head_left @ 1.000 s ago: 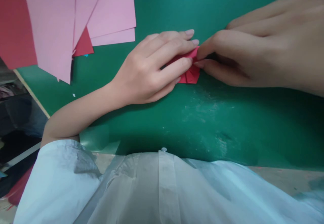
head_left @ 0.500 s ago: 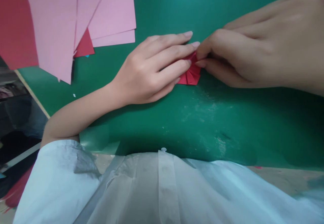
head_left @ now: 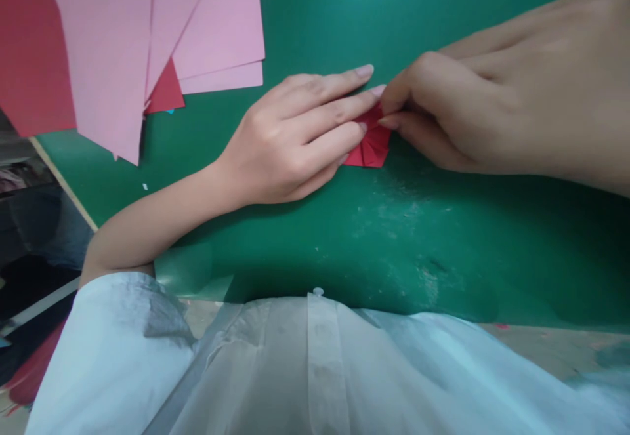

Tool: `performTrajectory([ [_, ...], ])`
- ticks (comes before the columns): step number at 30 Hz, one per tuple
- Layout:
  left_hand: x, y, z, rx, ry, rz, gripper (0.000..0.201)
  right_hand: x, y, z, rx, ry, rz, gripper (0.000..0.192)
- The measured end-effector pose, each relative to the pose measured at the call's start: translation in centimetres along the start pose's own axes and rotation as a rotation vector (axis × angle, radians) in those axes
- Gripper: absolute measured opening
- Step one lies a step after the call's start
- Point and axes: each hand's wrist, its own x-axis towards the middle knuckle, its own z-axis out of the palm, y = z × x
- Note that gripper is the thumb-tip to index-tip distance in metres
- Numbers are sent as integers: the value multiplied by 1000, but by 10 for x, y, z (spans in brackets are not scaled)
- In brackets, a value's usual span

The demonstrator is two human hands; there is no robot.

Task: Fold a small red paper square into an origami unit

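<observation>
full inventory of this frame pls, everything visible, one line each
folded paper piece: 1, red, on the mat at centre, partly under both hands
green mat: 1, green, scuffed, covers most of the table
pink paper sheets: several, overlapping, exact count unclear, pink, top left on the mat
red paper sheets: at least 2, red, top left, one peeking out under the pink ones
table edge: 1, pale brown, showing below the mat
white shirt: 1, white, bottom of view, on the person
left hand: 1, fingers flat on the folded paper piece, pressing it to the mat
right hand: 1, thumb and forefinger pinching the right edge of the folded paper piece
</observation>
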Motion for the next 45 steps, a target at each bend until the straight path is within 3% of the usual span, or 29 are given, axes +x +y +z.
performTrajectory([
  [2,-1,0,1,72,65,41,34,2,-4,-4,-130,-244,38,127],
  [5,-2,1,3,243,205,126,21,4,-11,-7,-149,-301,54,132],
  [8,-1,3,3,273,258,162,18,4,-13,-7,-118,-270,62,129],
  [13,-1,7,2,-7,39,-65,36,2,-4,0,-32,-146,11,118],
  [16,-2,6,3,-38,55,-70,37,1,5,3,115,29,-92,103],
  [20,-3,6,4,18,132,2,32,-1,11,5,258,145,-148,87],
  [29,0,9,4,-2,110,-65,43,-2,11,8,217,140,-135,91],
  [37,-6,5,7,173,245,104,29,-2,11,6,270,161,-224,80],
  [41,-1,8,10,-40,121,-43,36,-2,11,6,239,132,-248,86],
  [45,5,11,13,-76,46,-130,43,-1,12,6,195,148,-241,83],
])
